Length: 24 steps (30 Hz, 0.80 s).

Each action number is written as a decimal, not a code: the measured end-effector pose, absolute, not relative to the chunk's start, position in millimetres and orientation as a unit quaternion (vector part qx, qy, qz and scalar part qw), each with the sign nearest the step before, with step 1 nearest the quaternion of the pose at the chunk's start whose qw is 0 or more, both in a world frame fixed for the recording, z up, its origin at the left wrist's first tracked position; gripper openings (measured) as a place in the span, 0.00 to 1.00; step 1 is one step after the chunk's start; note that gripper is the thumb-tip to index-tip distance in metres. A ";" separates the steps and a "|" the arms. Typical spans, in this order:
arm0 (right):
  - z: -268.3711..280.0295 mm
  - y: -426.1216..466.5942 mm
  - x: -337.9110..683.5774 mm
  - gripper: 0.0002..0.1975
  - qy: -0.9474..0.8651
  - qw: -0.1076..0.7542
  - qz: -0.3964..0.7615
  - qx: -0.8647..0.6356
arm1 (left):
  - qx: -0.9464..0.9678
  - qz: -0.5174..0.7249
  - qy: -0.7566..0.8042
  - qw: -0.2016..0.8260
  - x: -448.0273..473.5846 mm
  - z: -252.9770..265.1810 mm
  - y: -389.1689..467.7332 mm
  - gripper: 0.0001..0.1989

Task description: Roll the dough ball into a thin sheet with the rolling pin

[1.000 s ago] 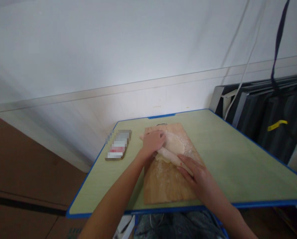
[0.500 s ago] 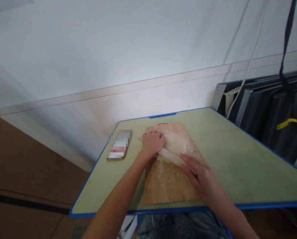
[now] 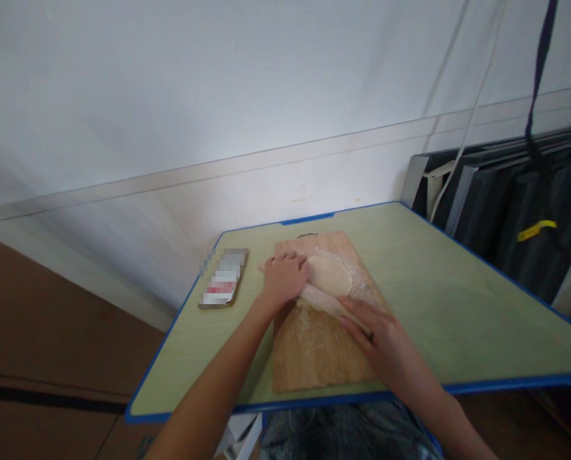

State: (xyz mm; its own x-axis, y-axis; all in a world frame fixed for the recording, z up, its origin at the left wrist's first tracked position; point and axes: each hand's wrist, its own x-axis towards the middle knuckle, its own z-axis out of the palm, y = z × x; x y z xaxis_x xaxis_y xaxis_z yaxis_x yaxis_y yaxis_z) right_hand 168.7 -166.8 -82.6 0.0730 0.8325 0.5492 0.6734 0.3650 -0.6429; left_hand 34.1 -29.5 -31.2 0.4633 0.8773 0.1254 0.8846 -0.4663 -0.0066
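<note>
A pale wooden rolling pin lies slantwise across a flat round of dough on a floured wooden board. My left hand is wrapped over the pin's far left part, and the pin's tip pokes out beyond it. Toward the right end, my right hand grips the pin with thumb and fingers on either side. Most of the dough shows on the far side of the pin; some of its left edge is hidden by my left hand.
The board rests on a light green table with a blue rim. A phone, its screen blurred out, lies left of the board. A white wall stands behind, and dark flat panels lean at the right.
The view has shifted slightly. Both hands still hold the rolling pin, and the dough edge that showed on the pin's near side is now hardly visible.
</note>
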 end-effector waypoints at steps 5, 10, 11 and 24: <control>-82.8 -166.7 168.9 0.16 -0.676 0.481 0.090 -0.551 | -0.843 -0.063 -0.533 0.037 15.3 -35.2 -45.4 0.22; -81.0 -165.1 169.6 0.16 -0.671 0.470 0.100 -0.565 | -0.854 -0.061 -0.514 0.043 33.0 -34.0 -27.5 0.20; -80.8 -164.9 170.0 0.16 -0.669 0.469 0.100 -0.567 | -0.856 -0.060 -0.512 0.039 39.2 -33.4 -21.9 0.19; -80.9 -165.6 169.0 0.16 -0.684 0.453 0.071 -0.567 | -0.876 -0.047 -0.479 0.031 54.3 -30.8 -12.2 0.18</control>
